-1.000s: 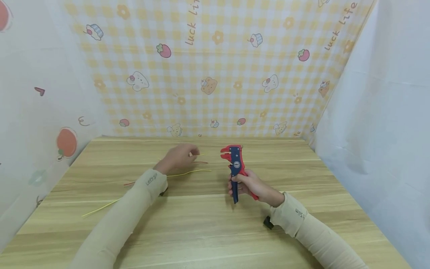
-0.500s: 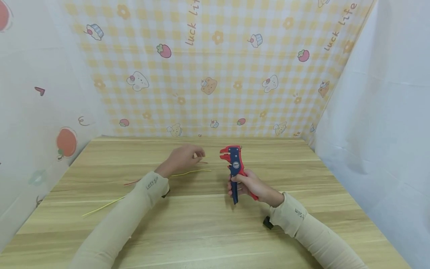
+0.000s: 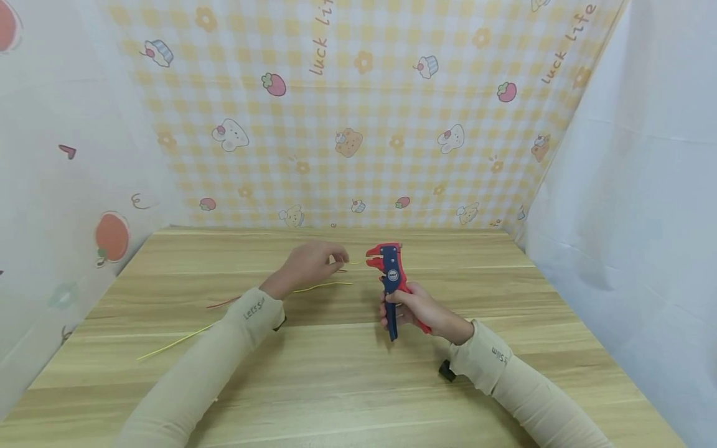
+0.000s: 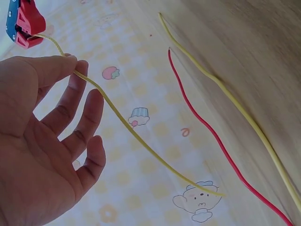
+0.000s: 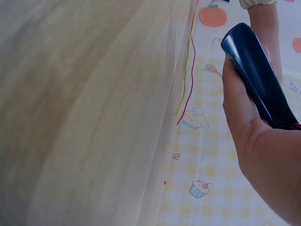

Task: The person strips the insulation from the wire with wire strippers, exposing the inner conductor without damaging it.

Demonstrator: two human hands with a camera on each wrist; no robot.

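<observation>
In the head view my left hand [image 3: 308, 264] pinches a thin yellow wire [image 4: 136, 135] between thumb and forefinger, the other fingers loosely bent. One end of this wire points at the red jaws of a wire stripper [image 3: 393, 267]; whether it sits between them I cannot tell. The rest trails past the palm in the left wrist view. My right hand [image 3: 420, 306] grips the stripper by its blue and red handles, head up and jaws parted. From the right wrist, only the dark blue handle [image 5: 254, 70] shows well.
A second yellow wire [image 3: 173, 343] and a red wire [image 3: 221, 303] lie on the wooden table [image 3: 336, 386], partly beneath the left forearm. A checked cloth [image 3: 347, 174] hangs behind the table, with pale sheets at both sides.
My left hand has moved slightly right, bringing the pinched yellow wire's tip up to the stripper's jaws. The right hand and stripper have stayed nearly still.
</observation>
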